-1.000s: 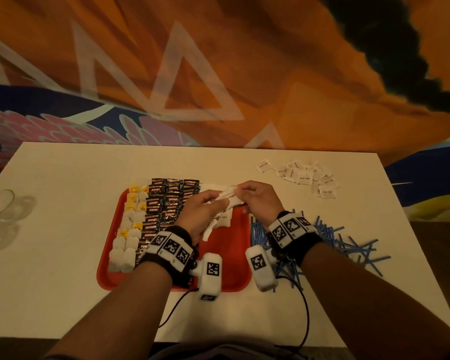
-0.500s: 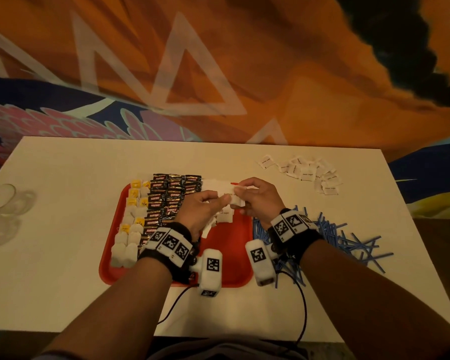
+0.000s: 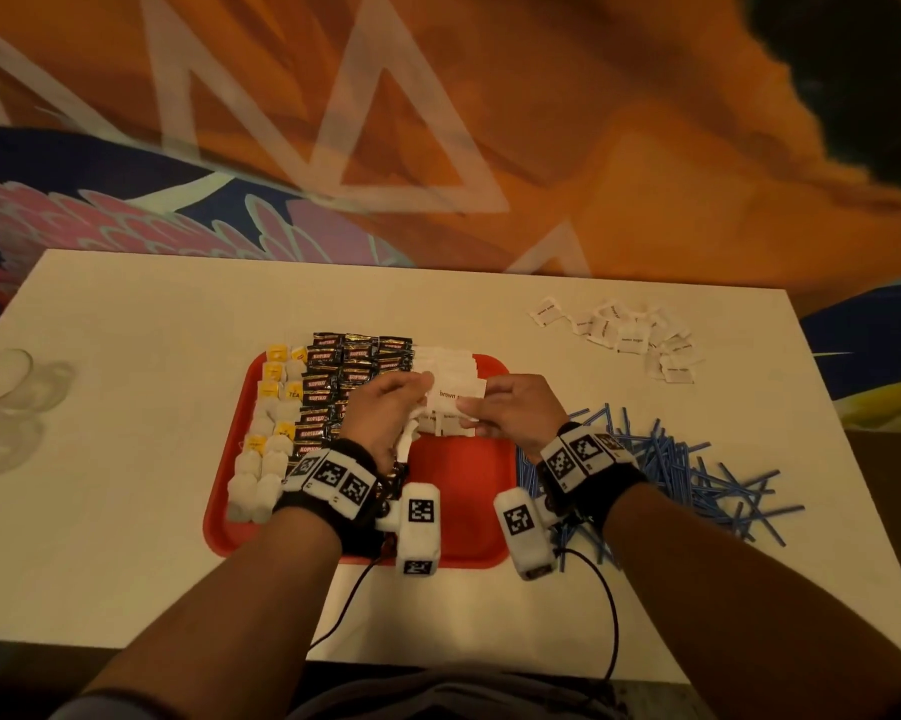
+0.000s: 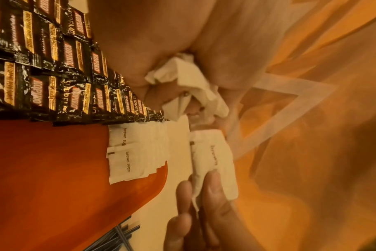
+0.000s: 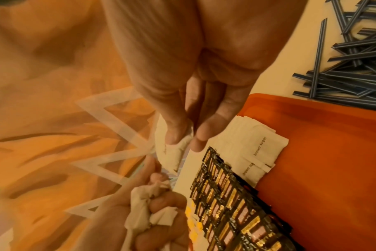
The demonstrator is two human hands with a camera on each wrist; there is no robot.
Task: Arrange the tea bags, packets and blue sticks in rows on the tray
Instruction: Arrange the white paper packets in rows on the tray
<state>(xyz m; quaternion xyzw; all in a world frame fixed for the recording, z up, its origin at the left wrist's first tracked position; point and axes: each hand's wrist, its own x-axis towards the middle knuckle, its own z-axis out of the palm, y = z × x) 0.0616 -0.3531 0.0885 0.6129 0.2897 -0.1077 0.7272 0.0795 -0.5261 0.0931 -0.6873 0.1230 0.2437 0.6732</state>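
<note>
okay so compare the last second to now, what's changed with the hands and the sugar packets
Little has changed. Both hands stay over the red tray. The right hand now pinches one brown sugar packet drawn out flat, away from the left hand, which keeps gripping a crumpled bunch of packets. The rows on the tray, the loose white packets and blue sticks lie as before.

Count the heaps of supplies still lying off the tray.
2. Loose white packets lie at the far right of the table; blue sticks lie jumbled right of the red tray. The arms may hide more.
</note>
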